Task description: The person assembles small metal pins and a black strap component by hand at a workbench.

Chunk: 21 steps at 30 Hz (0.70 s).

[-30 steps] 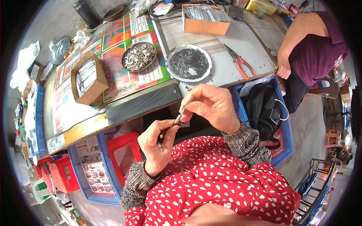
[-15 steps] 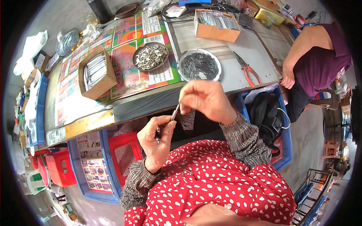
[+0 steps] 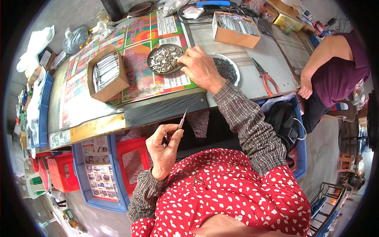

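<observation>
My left hand (image 3: 162,149) is closed around a slim pen-like metal piece (image 3: 182,119), whose narrow point sticks up past the thumb and index finger. Its lower end shows beneath the curled fingers. Over the table, my right hand (image 3: 201,68) reaches to the right rim of a dark round dish (image 3: 152,68) heaped with small silvery metal parts (image 3: 166,58). The fingertips are bent together at those parts; what lies between them is too small to make out. Partly behind the right hand stands a pale round dish (image 3: 238,75) of thin dark metal pieces (image 3: 225,68).
Cardboard boxes of slim silvery pieces stand at left (image 3: 123,75) and at the back (image 3: 237,39). Red-handled pliers (image 3: 268,81) lie at right. A co-worker's arm (image 3: 316,63) rests by the table's right edge. Below are a blue crate (image 3: 302,154) and a red stool (image 3: 132,152).
My right hand has left the tip of the piece in my left hand and moved up to the dish of silvery parts. My left hand keeps its hold; the view has shifted slightly.
</observation>
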Available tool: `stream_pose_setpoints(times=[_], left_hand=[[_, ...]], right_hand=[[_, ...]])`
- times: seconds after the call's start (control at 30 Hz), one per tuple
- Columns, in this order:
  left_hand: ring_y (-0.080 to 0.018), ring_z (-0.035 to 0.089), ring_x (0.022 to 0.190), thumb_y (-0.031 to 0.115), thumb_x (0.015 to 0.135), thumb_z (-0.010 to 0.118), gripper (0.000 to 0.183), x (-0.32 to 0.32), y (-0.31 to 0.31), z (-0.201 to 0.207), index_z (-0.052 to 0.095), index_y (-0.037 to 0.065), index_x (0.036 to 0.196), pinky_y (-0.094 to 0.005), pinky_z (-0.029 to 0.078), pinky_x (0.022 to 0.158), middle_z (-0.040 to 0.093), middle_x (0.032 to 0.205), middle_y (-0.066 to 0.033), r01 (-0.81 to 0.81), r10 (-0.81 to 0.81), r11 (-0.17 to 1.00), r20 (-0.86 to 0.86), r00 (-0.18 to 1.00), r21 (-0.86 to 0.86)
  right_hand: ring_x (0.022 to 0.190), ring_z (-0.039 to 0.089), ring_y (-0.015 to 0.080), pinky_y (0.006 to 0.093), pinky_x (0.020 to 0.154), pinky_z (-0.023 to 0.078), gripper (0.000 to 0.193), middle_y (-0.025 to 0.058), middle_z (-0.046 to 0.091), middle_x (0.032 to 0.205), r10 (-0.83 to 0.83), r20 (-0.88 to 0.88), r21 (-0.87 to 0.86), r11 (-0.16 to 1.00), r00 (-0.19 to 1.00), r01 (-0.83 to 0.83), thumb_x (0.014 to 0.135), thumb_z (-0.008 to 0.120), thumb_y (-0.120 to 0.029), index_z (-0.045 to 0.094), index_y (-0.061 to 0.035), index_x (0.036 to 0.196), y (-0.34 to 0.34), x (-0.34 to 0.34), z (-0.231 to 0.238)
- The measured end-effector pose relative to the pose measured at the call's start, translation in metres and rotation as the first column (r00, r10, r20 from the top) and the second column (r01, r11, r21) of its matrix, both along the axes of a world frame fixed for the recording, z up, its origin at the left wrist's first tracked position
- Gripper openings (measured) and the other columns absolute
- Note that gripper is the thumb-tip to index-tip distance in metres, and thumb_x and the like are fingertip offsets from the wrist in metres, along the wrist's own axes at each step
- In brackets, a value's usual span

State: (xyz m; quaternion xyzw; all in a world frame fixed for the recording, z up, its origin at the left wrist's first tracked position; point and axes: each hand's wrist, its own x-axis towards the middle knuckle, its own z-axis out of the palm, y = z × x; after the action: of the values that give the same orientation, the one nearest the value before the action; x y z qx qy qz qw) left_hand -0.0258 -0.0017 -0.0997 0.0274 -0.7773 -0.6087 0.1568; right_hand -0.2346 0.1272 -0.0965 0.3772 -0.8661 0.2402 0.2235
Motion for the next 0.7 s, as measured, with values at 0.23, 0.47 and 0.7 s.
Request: stream_pose_setpoints(times=[0.23, 0.47, 0.7], left_hand=[[-0.0012, 0.049, 0.061, 0.002, 0.083, 0.064, 0.006, 0.001, -0.004, -0.004, 0.062, 0.000, 0.087, -0.0154, 0.037, 0.055, 0.060, 0.070, 0.0013, 0.007, -0.007, 1.000, 0.007, 1.000, 0.002], [-0.0014, 0.050, 0.062, 0.002, 0.083, 0.064, 0.005, 0.001, -0.005, -0.006, 0.062, 0.000, 0.087, -0.0156, 0.038, 0.055, 0.060, 0.070, 0.0015, 0.010, -0.010, 1.000, 0.027, 1.000, 0.000], [-0.0028, 0.043, 0.054, 0.002, 0.079, 0.067, 0.008, -0.001, -0.005, -0.009, 0.063, 0.001, 0.086, -0.0189, 0.036, 0.050, 0.054, 0.062, 0.0020, -0.023, 0.022, 0.999, 0.012, 1.000, 0.043]], right_hand=[[0.090, 0.050, 0.0254, 0.0359, 0.078, 0.046, 0.021, 0.0058, 0.054, 0.086, 0.011, -0.024, 0.026, 1.000, 1.000, -0.011, 0.069, 0.069, -0.012, 0.063, -0.0071, 0.088, -0.004, -0.002, 0.000], [0.092, 0.051, 0.0265, 0.0380, 0.077, 0.046, 0.021, 0.0074, 0.055, 0.087, 0.050, -0.034, 0.133, 0.990, 0.998, -0.045, 0.068, 0.071, -0.013, 0.061, -0.0067, 0.085, -0.007, -0.008, 0.008], [0.088, 0.055, 0.0267, 0.0378, 0.075, 0.047, 0.020, 0.0074, 0.058, 0.084, 0.157, -0.047, 0.132, 0.980, 0.987, -0.149, 0.065, 0.072, -0.011, 0.061, -0.0069, 0.082, -0.007, -0.016, 0.008]])
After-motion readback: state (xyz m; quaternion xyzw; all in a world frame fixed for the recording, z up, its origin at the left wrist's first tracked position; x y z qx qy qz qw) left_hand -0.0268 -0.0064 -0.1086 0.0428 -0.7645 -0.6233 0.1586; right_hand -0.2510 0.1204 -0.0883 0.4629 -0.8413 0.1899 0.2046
